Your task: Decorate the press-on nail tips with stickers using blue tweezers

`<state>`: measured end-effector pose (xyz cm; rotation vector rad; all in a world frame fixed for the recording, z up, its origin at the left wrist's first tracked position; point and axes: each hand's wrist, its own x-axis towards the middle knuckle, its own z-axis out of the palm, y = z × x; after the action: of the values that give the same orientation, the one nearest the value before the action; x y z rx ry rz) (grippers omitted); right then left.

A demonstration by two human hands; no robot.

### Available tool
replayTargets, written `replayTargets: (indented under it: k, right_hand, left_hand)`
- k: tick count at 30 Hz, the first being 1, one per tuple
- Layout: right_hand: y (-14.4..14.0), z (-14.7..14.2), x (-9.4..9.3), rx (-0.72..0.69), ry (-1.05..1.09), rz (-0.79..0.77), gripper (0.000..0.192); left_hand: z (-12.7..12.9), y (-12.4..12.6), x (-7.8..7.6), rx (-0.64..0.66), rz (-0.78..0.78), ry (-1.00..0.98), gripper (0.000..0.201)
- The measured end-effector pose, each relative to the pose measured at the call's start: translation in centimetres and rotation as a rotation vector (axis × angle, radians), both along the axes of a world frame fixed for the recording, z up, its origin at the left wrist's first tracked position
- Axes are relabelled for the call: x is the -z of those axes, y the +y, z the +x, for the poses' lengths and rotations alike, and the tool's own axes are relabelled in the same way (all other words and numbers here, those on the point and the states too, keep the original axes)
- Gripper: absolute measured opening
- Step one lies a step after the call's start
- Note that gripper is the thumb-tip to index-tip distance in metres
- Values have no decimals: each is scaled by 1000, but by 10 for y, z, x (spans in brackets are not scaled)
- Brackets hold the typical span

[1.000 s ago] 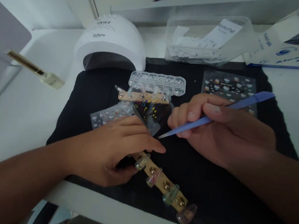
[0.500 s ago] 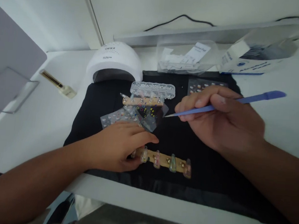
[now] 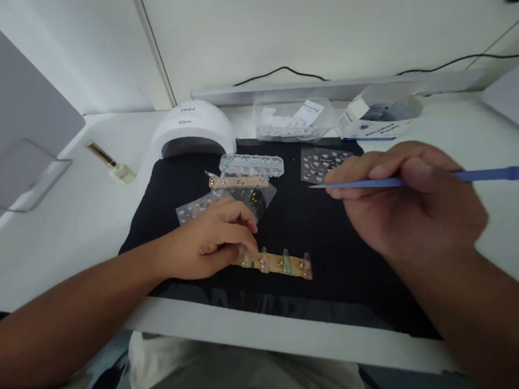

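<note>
In my right hand [image 3: 417, 202] I hold blue tweezers [image 3: 372, 184] like a pen, their pale tip pointing left above the black mat [image 3: 328, 237]. My left hand [image 3: 217, 239] is closed at the left end of a tan nail tip stand [image 3: 274, 262], thumb and forefinger together there. Several clear, decorated false nails stick across this stand; its left end is hidden by my fingers. Beyond my left hand lie a second tan stand [image 3: 242, 182] with nail tips and a sticker sheet [image 3: 192, 208], partly covered by the hand. Another sticker sheet [image 3: 321, 163] lies near the tweezers' tip.
A white nail lamp [image 3: 195, 125] stands at the back left, beside a clear compartment case [image 3: 253, 163]. Behind the mat are a clear tub [image 3: 288, 121] of white packets and an open alcohol-pad box [image 3: 377, 123]. A gold-capped polish bottle [image 3: 112, 162] lies at left.
My right hand has moved right with the tweezers, away from the middle sticker sheets. My left fingers have shifted and curled toward the near stand's end. The view has tilted and shifted.
</note>
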<state>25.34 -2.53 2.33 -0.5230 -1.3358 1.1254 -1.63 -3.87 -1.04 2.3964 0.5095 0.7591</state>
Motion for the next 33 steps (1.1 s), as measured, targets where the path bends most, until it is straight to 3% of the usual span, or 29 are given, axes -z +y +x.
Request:
replayTargets:
  k: [13,17,22,25,33]
  right_hand:
    - [13,12,19,-31,16,-122,18]
    - [13,14,16,-40,28,-142,15]
    - [16,17,18,-27,75,-142,18]
    - [18,17,21,-24,90,-136,19]
    - [17,11,27,-25,76,-140,19]
  left_hand:
    - [-2,4,0,11,-5,20,24]
    - [-16,11,-7,-144,41,-3,22]
    - [-29,11,-23,-398,53,292,21]
    - [-26,5,-27,-566,36,405,32]
    - [-5,6,-6,-709,-173,279,52]
